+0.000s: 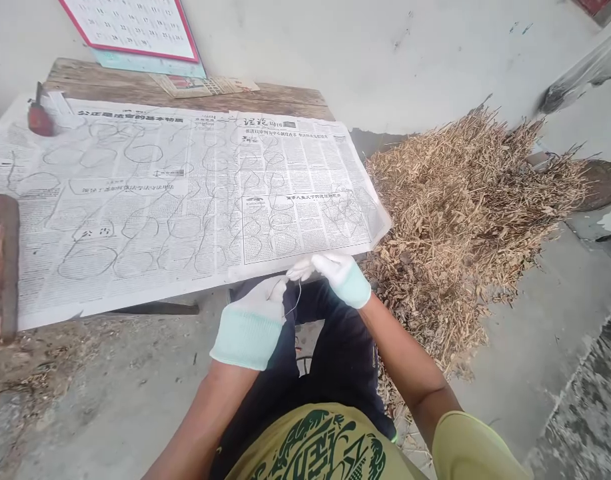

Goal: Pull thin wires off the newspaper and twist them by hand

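My left hand (260, 308), in a white glove with a pale green cuff, is closed near the table's front edge, its fingers pinching a thin wire (300, 293). The wire curves down in a loop below the fingertips. My right hand (334, 272), gloved the same way, meets the left at the fingertips. Its fingers are closed on the wire too, though the exact grip is partly hidden. Just beyond both hands, newspaper sheets (215, 273) cover the table. Many thin wire loops (144, 153) lie across them in rough rows, and a tangled cluster of loops (346, 212) is at the right.
A red-handled tool (40, 120) rests at the table's far left. Brown wooden furniture (8, 267) stands at the left edge. A calendar (135, 23) leans on the wall above the wooden tabletop (285, 100). To the right, dry stalks (460, 220) are heaped on the concrete floor.
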`<state>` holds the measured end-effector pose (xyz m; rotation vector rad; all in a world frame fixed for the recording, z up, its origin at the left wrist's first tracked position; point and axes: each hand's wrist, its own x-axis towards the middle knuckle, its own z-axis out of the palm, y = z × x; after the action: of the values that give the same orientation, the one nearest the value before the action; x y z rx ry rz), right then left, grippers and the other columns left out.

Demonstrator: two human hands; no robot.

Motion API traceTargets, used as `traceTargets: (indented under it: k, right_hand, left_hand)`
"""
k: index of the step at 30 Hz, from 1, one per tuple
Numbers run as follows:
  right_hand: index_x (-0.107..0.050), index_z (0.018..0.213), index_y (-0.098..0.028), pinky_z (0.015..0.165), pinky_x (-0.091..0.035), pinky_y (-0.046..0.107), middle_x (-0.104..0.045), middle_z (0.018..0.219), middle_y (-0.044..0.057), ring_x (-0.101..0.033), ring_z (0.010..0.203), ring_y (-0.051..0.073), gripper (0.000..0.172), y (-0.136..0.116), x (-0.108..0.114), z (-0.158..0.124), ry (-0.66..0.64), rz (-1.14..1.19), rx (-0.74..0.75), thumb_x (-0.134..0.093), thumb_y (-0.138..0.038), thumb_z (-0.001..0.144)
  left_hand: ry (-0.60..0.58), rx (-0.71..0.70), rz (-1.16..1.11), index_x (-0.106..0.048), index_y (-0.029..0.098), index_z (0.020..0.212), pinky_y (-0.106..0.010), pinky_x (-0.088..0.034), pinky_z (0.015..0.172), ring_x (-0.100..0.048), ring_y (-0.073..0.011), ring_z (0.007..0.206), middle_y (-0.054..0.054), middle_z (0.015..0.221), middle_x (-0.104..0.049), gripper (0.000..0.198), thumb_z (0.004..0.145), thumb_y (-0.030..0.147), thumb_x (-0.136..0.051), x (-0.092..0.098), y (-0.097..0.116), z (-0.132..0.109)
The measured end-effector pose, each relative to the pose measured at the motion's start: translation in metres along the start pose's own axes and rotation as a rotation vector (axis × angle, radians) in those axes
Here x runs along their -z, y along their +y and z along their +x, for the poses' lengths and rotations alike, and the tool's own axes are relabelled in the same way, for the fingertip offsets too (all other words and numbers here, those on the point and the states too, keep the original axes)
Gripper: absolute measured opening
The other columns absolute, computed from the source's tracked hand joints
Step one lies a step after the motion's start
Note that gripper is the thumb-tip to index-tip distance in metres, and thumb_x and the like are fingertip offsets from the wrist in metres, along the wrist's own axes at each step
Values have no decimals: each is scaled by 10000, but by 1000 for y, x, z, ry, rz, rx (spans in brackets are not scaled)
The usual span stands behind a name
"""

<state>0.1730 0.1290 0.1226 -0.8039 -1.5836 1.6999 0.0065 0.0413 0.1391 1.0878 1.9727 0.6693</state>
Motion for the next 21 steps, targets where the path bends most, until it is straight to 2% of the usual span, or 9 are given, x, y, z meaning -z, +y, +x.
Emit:
traceTargets:
  k: [3, 5, 11, 13, 17, 21]
  right_hand:
    - [-825, 948, -169, 938, -575, 387, -807, 1036, 97, -743, 950, 221, 482, 0, 0, 1, -15, -4, -9, -561, -568, 1006]
    - [-829, 950, -177, 946, -574, 393, -806, 1065, 93, -740, 969, 227, 503, -1, 0, 1, -41, -12, -7, -552, -593, 1004]
    - [-826, 971, -177, 960, -572, 394, -799, 1098, 99, -742, 991, 230, 508, 3, -1, 5, -78, 9, -16, -538, -592, 1022]
    - [-807, 1033, -164, 929, -582, 392, -793, 1100, 116, -750, 986, 235, 512, 7, -2, 8, -54, 87, -11, -551, -608, 1012]
    - [-745, 1180, -165, 821, -595, 366, -783, 1007, 111, -745, 908, 225, 595, 17, -4, 8, 14, 193, -38, -613, -692, 938]
    - [-764, 1042, -146, 655, -538, 303, -733, 808, 60, -636, 649, 148, 557, 24, -13, -4, 5, 181, -102, -615, -673, 945]
  left_hand:
    - [36, 22, 6, -772, 320, 1176, -336, -458, 735, -699, -255, 692, 0, 636, -674, 348, 941, 443, -546, 0, 1, -3]
    - [71, 33, -1, -762, 335, 1237, -353, -467, 774, -709, -270, 727, -5, 652, -691, 383, 939, 455, -554, -1, 1, -4]
    - [189, 57, 28, -719, 365, 1355, -364, -487, 768, -684, -254, 708, -38, 982, -806, 450, 928, 450, -603, -7, -1, -6]
    - [249, 30, 80, -726, 360, 1354, -351, -477, 720, -646, -244, 660, -43, 925, -796, 450, 931, 448, -604, -8, -1, -8]
    - [345, -29, 128, -728, 296, 1374, -326, -423, 638, -511, -207, 512, -12, 588, -636, 464, 968, 407, -532, -11, -2, -10]
    - [418, -59, 63, -763, 263, 1324, -311, -363, 591, -436, -189, 460, 20, 471, -500, 441, 948, 376, -562, -14, -3, -9]
